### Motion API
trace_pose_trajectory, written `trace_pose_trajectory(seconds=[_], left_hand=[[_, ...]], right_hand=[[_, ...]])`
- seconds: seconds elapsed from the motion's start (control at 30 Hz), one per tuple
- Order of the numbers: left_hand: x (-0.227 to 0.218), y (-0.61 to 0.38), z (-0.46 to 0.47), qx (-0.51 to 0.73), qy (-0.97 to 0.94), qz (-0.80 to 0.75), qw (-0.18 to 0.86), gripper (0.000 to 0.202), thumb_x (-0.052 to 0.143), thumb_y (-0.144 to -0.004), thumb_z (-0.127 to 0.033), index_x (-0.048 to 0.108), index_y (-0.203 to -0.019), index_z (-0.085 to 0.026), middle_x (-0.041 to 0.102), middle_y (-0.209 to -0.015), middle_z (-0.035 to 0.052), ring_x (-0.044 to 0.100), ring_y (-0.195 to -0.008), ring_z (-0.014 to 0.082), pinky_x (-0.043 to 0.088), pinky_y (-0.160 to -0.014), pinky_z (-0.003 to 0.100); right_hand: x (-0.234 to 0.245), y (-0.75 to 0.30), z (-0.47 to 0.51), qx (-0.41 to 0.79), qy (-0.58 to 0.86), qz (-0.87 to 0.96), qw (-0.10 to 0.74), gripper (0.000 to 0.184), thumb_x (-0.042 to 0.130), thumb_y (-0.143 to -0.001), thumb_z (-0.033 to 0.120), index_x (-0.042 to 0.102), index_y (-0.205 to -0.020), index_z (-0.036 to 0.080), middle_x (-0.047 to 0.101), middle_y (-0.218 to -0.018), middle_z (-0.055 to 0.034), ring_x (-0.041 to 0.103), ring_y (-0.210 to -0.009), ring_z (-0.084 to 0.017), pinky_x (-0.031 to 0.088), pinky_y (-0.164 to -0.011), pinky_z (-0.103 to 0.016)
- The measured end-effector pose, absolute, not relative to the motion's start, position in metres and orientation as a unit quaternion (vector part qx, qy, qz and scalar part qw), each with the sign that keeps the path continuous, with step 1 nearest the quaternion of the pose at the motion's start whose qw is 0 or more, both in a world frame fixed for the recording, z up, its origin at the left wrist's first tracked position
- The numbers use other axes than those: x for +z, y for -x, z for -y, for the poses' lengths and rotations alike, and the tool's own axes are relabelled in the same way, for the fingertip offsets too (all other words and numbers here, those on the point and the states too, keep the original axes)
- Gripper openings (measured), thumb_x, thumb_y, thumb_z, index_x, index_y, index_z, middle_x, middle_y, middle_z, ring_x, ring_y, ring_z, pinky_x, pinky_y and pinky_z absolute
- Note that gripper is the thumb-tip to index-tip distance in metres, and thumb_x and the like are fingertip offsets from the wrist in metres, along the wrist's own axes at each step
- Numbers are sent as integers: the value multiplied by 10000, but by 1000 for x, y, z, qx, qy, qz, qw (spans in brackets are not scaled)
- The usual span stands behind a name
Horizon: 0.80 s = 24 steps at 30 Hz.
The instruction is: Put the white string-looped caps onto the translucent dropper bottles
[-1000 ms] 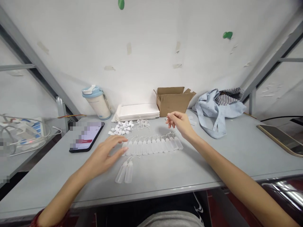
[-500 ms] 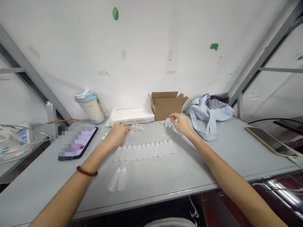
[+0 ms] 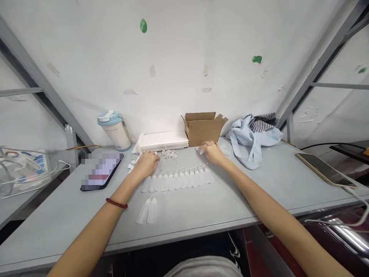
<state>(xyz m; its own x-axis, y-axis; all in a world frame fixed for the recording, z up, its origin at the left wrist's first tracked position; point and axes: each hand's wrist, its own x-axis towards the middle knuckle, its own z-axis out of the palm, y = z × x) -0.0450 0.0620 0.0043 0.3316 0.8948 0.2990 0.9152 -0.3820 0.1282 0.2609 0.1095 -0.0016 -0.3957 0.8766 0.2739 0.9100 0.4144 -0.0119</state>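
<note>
My left hand (image 3: 146, 163) rests low over the table, fingers curled down between small white pieces (image 3: 132, 164) and a tangle of white strings (image 3: 169, 155); what they grip, if anything, is hidden. In front of the cardboard box, my right hand (image 3: 213, 152) has its fingers bent and closed over a small translucent plastic bottle (image 3: 201, 151), partly covered. More translucent pieces (image 3: 224, 150) lie just right of that hand. Several slim translucent bottles (image 3: 178, 181) with corded tops form a slanted row nearer me. Two similar bottles (image 3: 147, 210) lie closer to the front edge.
An open cardboard box (image 3: 203, 132) and a stack of white flat packets (image 3: 163, 141) stand against the wall. A tumbler (image 3: 115, 132) and phone (image 3: 104, 171) are at left. A blue cloth bag (image 3: 248, 140) and another phone (image 3: 324, 169) lie at right.
My right hand has come down to the table, its fingers lower over the translucent bottles. My left hand stays near the strings. The whole view has shifted slightly.
</note>
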Motion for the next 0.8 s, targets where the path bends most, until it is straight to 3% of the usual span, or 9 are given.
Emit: trace_pose_trajectory(seconds=[0.17,0.27,0.43,0.57,0.7,0.8], left_hand=[[12,40,-61,-260,774,577,6,209,484,-817,-226,688,-841,-184,708,-886,87,597,-903,269,447,-821,390],[14,38,-64,-337,728,597,-22,232,496,-838,-297,676,-890,-161,712,-862,74,619,-775,206,477,-747,327],[15,32,-65,-522,595,566,-228,236,659,-701,-325,672,-823,-124,704,-763,67,622,-669,174,492,-652,292],[20,20,-56,-561,555,532,-307,235,739,-620,-306,684,-770,-133,717,-785,68,656,-759,195,508,-762,329],[28,2,-42,-575,549,497,-347,254,779,-597,-317,705,-765,-142,733,-823,69,668,-833,216,510,-829,349],[35,-11,-29,-583,563,468,-352,221,762,-650,-312,708,-790,-150,733,-849,55,669,-837,201,519,-828,331]], right_hand=[[-4,-259,-110,-104,521,843,87,528,404,-725,-51,664,-1116,189,592,-1201,-126,484,-1137,-285,296,-917,-421],[-7,-257,-110,-132,510,846,80,503,400,-739,-49,665,-1101,178,600,-1169,-142,491,-1107,-289,275,-927,-436],[-10,-257,-112,-157,499,848,79,428,390,-776,-36,643,-1072,142,605,-1117,-169,498,-1069,-296,273,-906,-429],[-3,-251,-106,-96,465,860,190,299,423,-836,27,584,-1057,149,643,-1079,-140,548,-1043,-272,326,-890,-411],[10,-228,-78,78,387,844,364,174,504,-885,201,545,-1052,174,666,-1048,-107,610,-998,-242,434,-835,-361],[17,-207,-53,183,320,837,405,167,541,-879,261,567,-1027,187,684,-994,-74,647,-937,-210,478,-821,-330]])
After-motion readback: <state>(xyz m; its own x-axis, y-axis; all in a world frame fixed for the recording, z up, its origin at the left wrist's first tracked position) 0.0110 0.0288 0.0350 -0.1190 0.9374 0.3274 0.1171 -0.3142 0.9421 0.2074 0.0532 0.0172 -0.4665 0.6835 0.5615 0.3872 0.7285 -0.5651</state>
